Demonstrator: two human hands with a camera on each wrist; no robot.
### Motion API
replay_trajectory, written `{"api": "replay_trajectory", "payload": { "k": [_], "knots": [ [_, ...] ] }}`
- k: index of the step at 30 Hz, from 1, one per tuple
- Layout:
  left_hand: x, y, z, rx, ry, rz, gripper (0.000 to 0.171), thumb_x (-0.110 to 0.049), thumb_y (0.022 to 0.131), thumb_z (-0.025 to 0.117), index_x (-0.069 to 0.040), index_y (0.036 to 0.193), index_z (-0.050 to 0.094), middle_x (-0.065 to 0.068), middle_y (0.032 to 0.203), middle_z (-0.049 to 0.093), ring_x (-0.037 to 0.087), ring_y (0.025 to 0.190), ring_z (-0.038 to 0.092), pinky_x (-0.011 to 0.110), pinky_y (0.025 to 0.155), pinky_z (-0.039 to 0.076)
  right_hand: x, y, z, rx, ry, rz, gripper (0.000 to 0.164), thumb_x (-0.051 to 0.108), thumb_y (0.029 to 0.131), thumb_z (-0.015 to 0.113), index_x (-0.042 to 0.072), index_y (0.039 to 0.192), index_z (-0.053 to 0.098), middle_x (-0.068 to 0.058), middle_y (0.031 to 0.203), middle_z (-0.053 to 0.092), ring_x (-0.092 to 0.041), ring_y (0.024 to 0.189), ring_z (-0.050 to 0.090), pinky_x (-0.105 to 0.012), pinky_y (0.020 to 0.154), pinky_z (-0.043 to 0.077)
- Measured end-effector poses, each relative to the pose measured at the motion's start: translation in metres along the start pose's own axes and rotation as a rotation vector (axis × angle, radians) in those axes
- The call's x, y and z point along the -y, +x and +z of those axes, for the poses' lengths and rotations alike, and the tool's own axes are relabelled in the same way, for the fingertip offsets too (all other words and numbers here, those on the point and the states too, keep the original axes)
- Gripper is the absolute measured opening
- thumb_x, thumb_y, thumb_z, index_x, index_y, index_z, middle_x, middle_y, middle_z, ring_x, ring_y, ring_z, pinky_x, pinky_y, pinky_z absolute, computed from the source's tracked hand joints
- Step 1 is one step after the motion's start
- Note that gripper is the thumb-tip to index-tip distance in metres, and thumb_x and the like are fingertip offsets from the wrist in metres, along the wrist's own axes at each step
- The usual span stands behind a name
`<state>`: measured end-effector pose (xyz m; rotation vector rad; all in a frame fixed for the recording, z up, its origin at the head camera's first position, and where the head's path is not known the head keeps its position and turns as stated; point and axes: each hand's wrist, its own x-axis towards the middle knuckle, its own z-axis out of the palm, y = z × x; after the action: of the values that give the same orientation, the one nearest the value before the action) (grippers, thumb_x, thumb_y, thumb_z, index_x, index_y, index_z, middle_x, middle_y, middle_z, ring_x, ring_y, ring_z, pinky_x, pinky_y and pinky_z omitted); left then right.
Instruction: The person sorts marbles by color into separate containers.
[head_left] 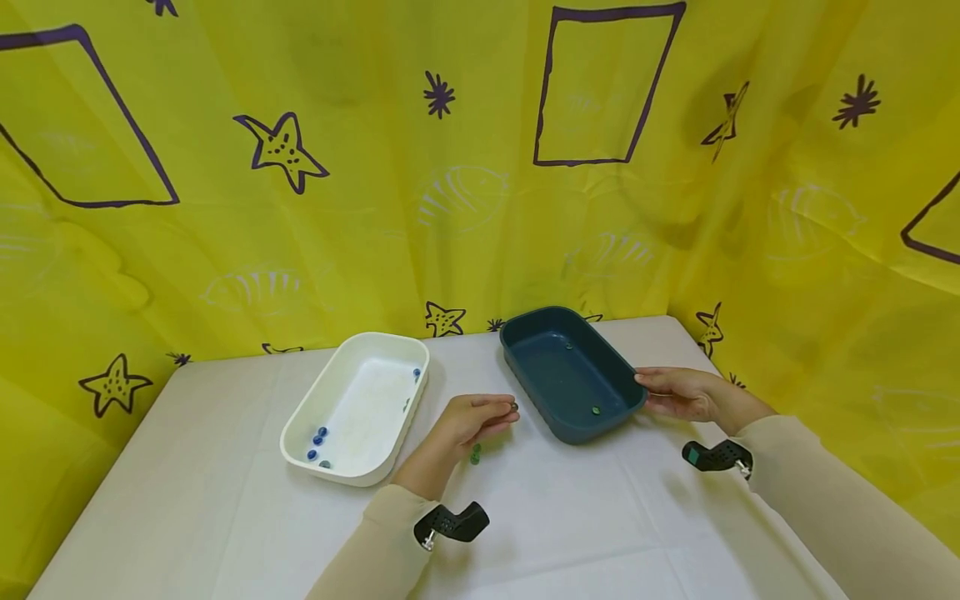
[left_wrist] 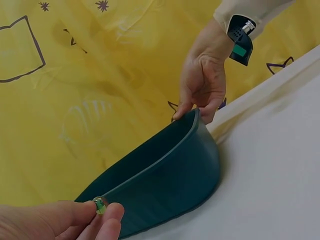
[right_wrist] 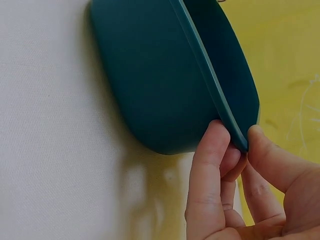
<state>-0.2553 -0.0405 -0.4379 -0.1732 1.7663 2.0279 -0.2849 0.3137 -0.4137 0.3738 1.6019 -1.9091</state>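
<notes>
Between its thumb and fingers my left hand pinches a green glass marble, just left of the dark teal tray. My right hand grips that tray's rim at the right corner, thumb on the inner side and fingers outside, as the right wrist view shows. Inside the teal tray lie a green marble near the front and another small one farther back. Two green marbles sit on the table beside my left wrist.
A white tray stands to the left, holding several blue marbles and a few greenish ones. The white-covered table meets a yellow patterned curtain at the back and right.
</notes>
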Motion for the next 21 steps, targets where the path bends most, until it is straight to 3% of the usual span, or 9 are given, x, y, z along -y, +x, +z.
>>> {"api": "replay_trajectory", "payload": {
  "k": [8,21],
  "knots": [
    [-0.003,0.004,0.01,0.029,-0.008,0.003,0.029,-0.001,0.093,0.065,0.007,0.12,0.066,0.018,0.108,0.072,0.012,0.084,0.072,0.02,0.075,0.059,0.0,0.001,0.001,0.019,0.01,-0.003,0.02,0.007,0.1,0.055,0.018,0.091,0.069,-0.002,0.087,0.068,-0.011,0.078,0.068,-0.025,0.077,0.06],
    [-0.009,0.005,0.024,0.061,0.011,0.018,0.028,-0.001,0.092,0.065,0.008,0.119,0.066,0.022,0.11,0.071,0.021,0.093,0.073,0.027,0.082,0.059,-0.003,0.002,-0.001,0.02,-0.004,-0.017,0.02,0.008,0.101,0.054,0.02,0.092,0.067,-0.001,0.089,0.068,-0.011,0.079,0.068,-0.024,0.079,0.06]
  ]
}}
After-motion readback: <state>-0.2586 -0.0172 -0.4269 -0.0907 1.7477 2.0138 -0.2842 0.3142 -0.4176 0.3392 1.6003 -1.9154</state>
